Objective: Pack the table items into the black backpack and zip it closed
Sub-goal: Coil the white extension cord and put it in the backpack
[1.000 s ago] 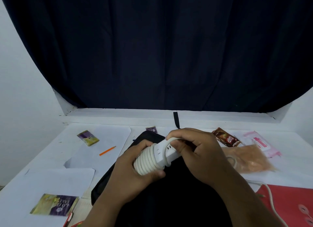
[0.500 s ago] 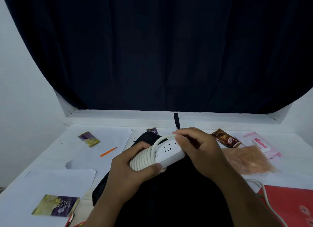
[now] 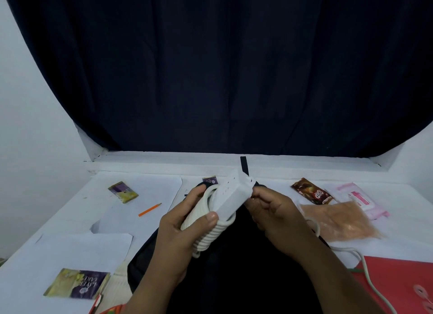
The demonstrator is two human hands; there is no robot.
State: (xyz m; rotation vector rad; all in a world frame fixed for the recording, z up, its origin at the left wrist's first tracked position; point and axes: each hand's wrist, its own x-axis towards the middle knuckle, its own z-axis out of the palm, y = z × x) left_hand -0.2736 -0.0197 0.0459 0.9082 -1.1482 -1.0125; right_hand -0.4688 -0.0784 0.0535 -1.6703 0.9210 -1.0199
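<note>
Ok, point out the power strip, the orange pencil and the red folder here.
power strip (image 3: pixel 232 196), head view, on its white top face.
orange pencil (image 3: pixel 150 209), head view, mid-shaft.
red folder (image 3: pixel 398 281), head view, on its bare cover.

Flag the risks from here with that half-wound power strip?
1. The loose cord trails off the right hand across the red folder and beside the orange bag; further winding may drag them.
2. The left hand pins the coils on the power strip with thumb and fingers; a slip could unwind them over the backpack.
</note>
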